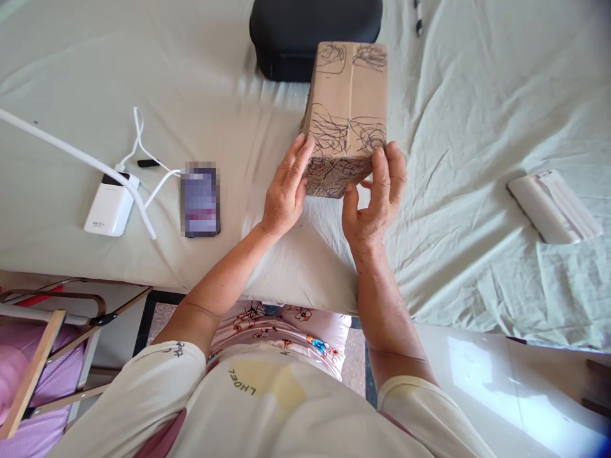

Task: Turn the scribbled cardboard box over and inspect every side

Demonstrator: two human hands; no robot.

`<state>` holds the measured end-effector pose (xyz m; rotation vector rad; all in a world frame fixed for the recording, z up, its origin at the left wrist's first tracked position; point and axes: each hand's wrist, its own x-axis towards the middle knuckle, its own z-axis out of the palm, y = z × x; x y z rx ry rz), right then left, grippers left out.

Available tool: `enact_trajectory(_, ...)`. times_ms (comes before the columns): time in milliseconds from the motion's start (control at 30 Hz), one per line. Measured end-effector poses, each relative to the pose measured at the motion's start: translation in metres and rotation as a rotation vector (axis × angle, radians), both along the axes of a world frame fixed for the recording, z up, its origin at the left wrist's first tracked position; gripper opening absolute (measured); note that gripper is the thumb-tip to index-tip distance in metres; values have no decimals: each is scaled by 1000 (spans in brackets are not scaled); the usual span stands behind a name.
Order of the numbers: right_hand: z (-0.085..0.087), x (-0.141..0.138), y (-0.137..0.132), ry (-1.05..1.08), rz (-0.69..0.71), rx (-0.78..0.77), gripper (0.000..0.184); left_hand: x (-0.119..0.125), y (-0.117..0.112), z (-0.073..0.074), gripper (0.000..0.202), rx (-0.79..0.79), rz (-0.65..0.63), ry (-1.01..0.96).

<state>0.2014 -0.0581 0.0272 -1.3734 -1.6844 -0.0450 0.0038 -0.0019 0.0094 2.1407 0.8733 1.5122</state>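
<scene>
A brown cardboard box (346,102), taped along its top and covered in black scribbles, lies on the pale green sheet (214,83) in front of me. My left hand (285,191) presses flat against the box's near left corner, fingers stretched out together. My right hand (375,200) grips the near right corner, fingers curled over the top edge and thumb under the front face. Both hands hold the near end of the box.
A white power bank (111,205) with white cables (143,152) and a phone (200,199) lie to the left. A black case (305,32) sits behind the box. A pale flat pouch (554,205) lies at the right. A folding chair frame (57,331) stands lower left.
</scene>
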Motion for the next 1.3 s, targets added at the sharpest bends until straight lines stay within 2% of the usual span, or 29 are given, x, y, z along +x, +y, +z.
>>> enact_trajectory(167,3,-1,-4,22,-47,-68,59,-2,7,-24,72,-273,-8,14)
enact_trajectory(267,7,-3,-6,48,-76,-53,55,-2,8,-31,79,-334,-15,52)
enact_trajectory(400,1,-4,-4,155,-70,8,56,-6,6,-23,69,-226,48,36)
enact_trajectory(567,-9,-8,-1,267,-43,-106,65,-15,9,-9,56,-52,152,25)
enact_trajectory(700,-4,-8,-2,210,-100,-155,65,-15,13,-8,57,9,117,33)
enact_trajectory(800,-1,-5,-3,149,-144,-226,66,-14,16,-9,49,99,131,27)
enact_trajectory(900,-7,-1,-3,64,-160,-392,69,-13,16,-8,39,164,162,13)
enact_trajectory(967,-14,2,-1,52,-137,-444,72,-13,15,-7,38,121,148,15)
enact_trajectory(1033,-20,4,2,86,-90,-368,81,-13,14,-5,44,18,109,12)
enact_trajectory(1100,-23,4,4,93,-51,-224,89,-12,12,-2,51,-71,77,-2)
enact_trajectory(1167,-21,2,5,32,-57,-111,86,-11,10,1,55,-111,67,-16)
enact_trajectory(1300,-13,-7,2,-100,-120,-42,79,-11,8,3,56,-123,76,-29)
